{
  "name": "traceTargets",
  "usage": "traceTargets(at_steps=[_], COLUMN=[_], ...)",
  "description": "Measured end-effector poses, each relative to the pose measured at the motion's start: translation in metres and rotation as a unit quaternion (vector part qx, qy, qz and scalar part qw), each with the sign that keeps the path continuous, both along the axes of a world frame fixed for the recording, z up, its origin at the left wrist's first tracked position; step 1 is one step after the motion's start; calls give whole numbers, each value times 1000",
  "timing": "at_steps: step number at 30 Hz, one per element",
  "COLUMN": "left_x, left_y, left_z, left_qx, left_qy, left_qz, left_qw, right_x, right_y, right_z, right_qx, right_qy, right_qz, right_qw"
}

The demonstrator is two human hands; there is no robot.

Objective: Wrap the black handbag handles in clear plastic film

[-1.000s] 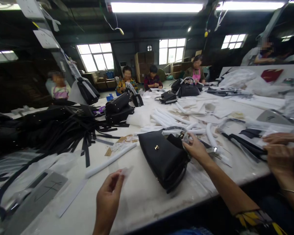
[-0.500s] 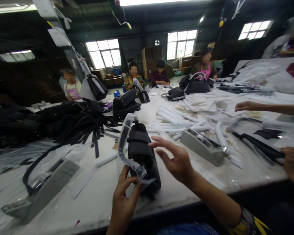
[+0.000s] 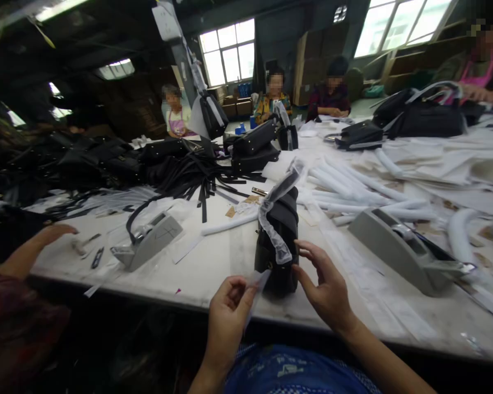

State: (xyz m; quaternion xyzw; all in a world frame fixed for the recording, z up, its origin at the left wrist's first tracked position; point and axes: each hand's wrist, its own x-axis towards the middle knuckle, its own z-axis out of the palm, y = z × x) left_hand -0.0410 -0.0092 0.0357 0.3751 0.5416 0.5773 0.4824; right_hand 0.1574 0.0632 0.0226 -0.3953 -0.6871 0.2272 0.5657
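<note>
A black handbag (image 3: 277, 273) stands end-on before me, near the table's front edge. Its handle (image 3: 267, 216) is wrapped in clear plastic and curves down over the bag's near side. Low beside the bag, my left hand (image 3: 230, 314) is closed, pinching a thin translucent strip (image 3: 259, 280) between thumb and fingers. On the other side, my right hand (image 3: 326, 282) has its thumb and fingers apart, with the fingertips against the bag's right side. The bag's far side is hidden.
Grey tape dispensers stand left (image 3: 152, 241) and right (image 3: 402, 251). White foam tubes (image 3: 353, 186) lie behind the bag, black straps (image 3: 193, 175) at back left. A co-worker's hand (image 3: 55, 234) reaches in from the left; several people sit across the table.
The view has swung left. My right hand has come from the air to the bag's side. My left hand has moved from the handle's wrapped end to the strip beside the bag.
</note>
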Motion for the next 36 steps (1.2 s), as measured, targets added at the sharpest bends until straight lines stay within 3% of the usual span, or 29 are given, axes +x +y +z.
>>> traceTargets(at_steps=[3, 9, 15, 19, 21, 24, 26, 36], left_x=[8, 20, 26, 25, 23, 20, 19, 16], left_y=[-6, -17, -22, -18, -18, -20, -22, -29], left_z=[-4, -2, -1, -4, -9, -19, -25, -44], left_qx=[-33, -23, -10, -22, -45, -79, -87, -86], left_qy=[-77, -108, -37, 41, 39, -13, -33, -68], left_qz=[13, -15, -73, -38, -20, -14, -2, -17], left_qw=[996, 994, 997, 998, 998, 997, 996, 994], right_x=[-1, -4, -7, -4, 0, 4, 6, 2], right_y=[-5, -21, -20, -16, -17, -21, -23, -8], right_z=[-1, 13, 17, 17, 12, -1, -8, -2], right_qx=[-6, -52, -66, -69, -57, -12, 2, -92], right_qy=[58, -74, -71, -78, -60, -67, -94, -210], right_qz=[64, 128, 128, 156, 124, 24, 4, 129], right_qw=[996, 988, 987, 982, 989, 997, 996, 965])
